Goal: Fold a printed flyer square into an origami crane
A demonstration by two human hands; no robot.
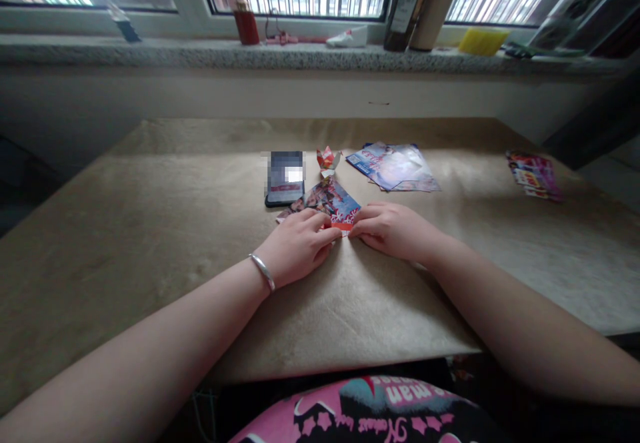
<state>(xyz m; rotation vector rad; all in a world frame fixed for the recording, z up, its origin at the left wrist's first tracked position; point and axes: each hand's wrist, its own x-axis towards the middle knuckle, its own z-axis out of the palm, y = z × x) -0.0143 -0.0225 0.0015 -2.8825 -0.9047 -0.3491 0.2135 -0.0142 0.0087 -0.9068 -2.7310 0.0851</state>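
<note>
A folded piece of colourful printed paper (334, 204) lies on the beige table (150, 229) in front of me. My left hand (296, 245), with a silver bangle on the wrist, pinches the paper's near left edge with curled fingers. My right hand (393, 229) pinches the near right edge, fingertips pressed on the fold. The two hands almost meet at the paper's near corner. A small folded paper figure (327, 159) in red and white stands just behind the paper.
A phone (285, 177) lies left of the paper. Glossy leaflets (395, 166) are stacked behind my right hand, and another leaflet (534, 175) lies far right. On the windowsill (150, 53) stand a red cup (247, 26), a dark jar (404, 9) and a yellow object (483, 41).
</note>
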